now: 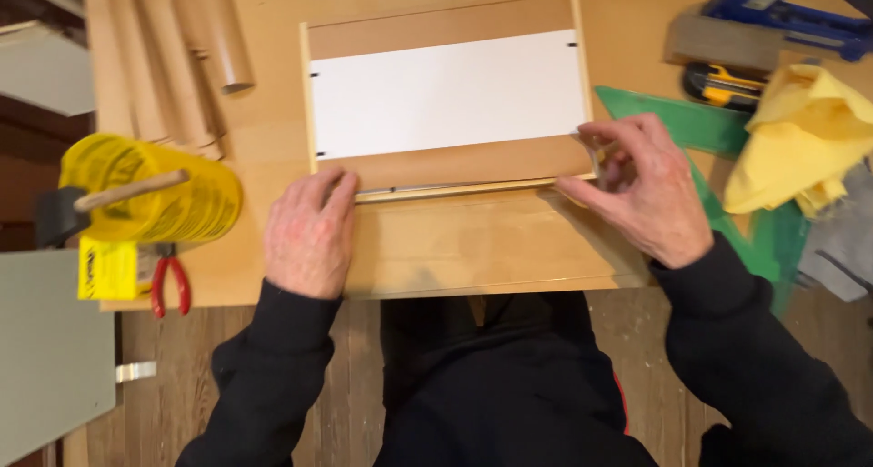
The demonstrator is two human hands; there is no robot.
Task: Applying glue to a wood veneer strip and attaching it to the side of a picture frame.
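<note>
The left hand lies flat, fingers together, pressing the near-left edge of the brown board. The right hand pinches its near-right corner. A white sheet lies on the board; bare workbench lies nearer, a green triangle just right.

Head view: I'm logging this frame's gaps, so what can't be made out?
- Frame near edge: partly under left hand.
- Right hand fingertips: curled, any grip unclear.
- Blue tool: cut by top edge.
- Pliers jaws: behind yellow spool.

Blue tool cut off at top edge, prob. a clamp.
</note>
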